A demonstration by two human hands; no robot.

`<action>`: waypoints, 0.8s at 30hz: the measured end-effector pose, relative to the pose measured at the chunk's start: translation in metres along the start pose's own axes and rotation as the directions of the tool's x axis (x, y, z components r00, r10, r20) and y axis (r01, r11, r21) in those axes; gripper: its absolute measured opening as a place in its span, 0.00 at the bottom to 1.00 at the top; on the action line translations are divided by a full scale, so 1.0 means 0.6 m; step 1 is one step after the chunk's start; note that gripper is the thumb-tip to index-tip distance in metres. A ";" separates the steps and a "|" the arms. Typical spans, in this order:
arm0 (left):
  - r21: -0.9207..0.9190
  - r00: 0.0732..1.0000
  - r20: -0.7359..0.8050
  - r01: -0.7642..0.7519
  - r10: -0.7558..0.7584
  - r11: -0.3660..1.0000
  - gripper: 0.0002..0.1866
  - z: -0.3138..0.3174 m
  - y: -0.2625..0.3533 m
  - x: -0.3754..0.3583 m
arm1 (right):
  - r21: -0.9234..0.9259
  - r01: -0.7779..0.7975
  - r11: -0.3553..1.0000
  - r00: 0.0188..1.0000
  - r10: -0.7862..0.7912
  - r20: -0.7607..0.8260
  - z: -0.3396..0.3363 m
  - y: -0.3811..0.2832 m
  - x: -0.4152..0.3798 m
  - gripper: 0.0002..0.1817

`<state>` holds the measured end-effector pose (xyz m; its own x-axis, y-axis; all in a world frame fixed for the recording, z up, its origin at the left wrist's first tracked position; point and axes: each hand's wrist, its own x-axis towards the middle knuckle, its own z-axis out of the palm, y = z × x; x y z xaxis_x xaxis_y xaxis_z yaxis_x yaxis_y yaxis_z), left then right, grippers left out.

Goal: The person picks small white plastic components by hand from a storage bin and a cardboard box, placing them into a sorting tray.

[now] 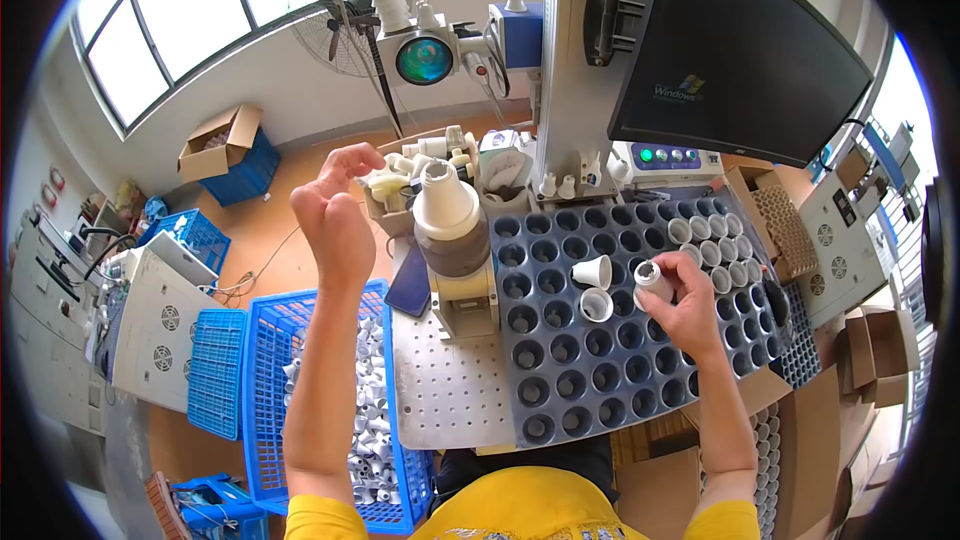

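Observation:
My right hand (685, 305) pinches a white cup-shaped plastic part (652, 290) with a narrow neck, above the dark tray (520, 365) of round holes. Just left of it, two more white cups lie loose on the tray, one on its side (590, 272) and one with its mouth upward (597, 305). My left hand (338, 205) is raised, its fingers loosely bent and apart, with nothing visible in them. Beside that hand stands a cream cone-shaped holder (447, 205) on a machine base, not touched by it.
Several white cups (715, 240) fill the tray's far right holes. A blue crate (270, 410) of small white parts stands at left. A phone (408, 280) lies by the holder. A lens head (424, 60) and monitor (740, 50) overhang the bench.

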<state>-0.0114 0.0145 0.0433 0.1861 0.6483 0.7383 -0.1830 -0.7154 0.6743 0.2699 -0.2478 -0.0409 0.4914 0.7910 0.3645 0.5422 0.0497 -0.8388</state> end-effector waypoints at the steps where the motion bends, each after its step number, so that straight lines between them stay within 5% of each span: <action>1: 0.004 1.000 0.001 -0.012 0.012 1.000 0.15 0.006 0.001 0.004 | 0.064 -0.029 0.998 1.000 0.030 -0.006 0.004 -0.001 0.004 0.17; 5: 0.036 1.000 -0.002 0.018 -0.018 0.999 0.15 0.046 0.006 0.020 | 0.338 -0.036 0.940 0.999 0.030 0.023 0.026 -0.036 0.042 0.18; 7: 0.048 0.999 0.029 0.026 -0.028 0.998 0.15 0.066 -0.008 0.026 | 0.335 0.005 0.942 1.000 -0.012 0.019 0.044 -0.059 0.072 0.17; 8: 0.228 0.974 0.204 0.054 -0.102 0.972 0.16 0.070 -0.055 0.022 | 0.414 0.033 0.910 0.999 -0.043 0.014 0.075 -0.095 0.104 0.19; 11: 0.150 0.966 0.259 -0.032 -0.009 0.988 0.18 0.069 0.018 0.026 | 0.525 0.113 0.844 0.987 -0.158 0.042 0.149 -0.150 0.157 0.21; 12: 0.223 0.975 0.181 -0.166 0.126 0.961 0.19 0.058 0.040 0.025 | 0.525 0.142 0.839 0.981 -0.190 0.037 0.178 -0.158 0.172 0.21; 17: 0.464 0.980 -0.185 0.026 0.068 0.885 0.17 -0.093 0.051 -0.048 | 0.518 0.073 0.852 0.965 -0.190 0.178 0.290 -0.169 0.176 0.21; 18: 0.362 0.948 -0.317 0.158 -0.038 0.919 0.15 -0.131 0.015 -0.083 | 0.499 0.104 0.861 0.968 -0.203 0.148 0.292 -0.170 0.173 0.21; 20: 0.529 0.935 -0.348 0.252 -0.064 0.811 0.15 -0.208 -0.029 -0.145 | 0.453 0.159 0.877 0.970 -0.224 0.092 0.294 -0.170 0.166 0.22; 24: 0.578 0.908 -0.407 0.341 -0.100 0.741 0.15 -0.375 -0.182 -0.276 | 0.312 0.325 0.892 0.939 -0.344 0.004 0.290 -0.152 0.166 0.25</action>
<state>-0.2394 0.0441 -0.1495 -0.2061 0.7660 0.6089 0.4861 -0.4599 0.7431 0.1508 -0.0674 0.0012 0.2720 0.7283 0.6290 0.4309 0.4923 -0.7563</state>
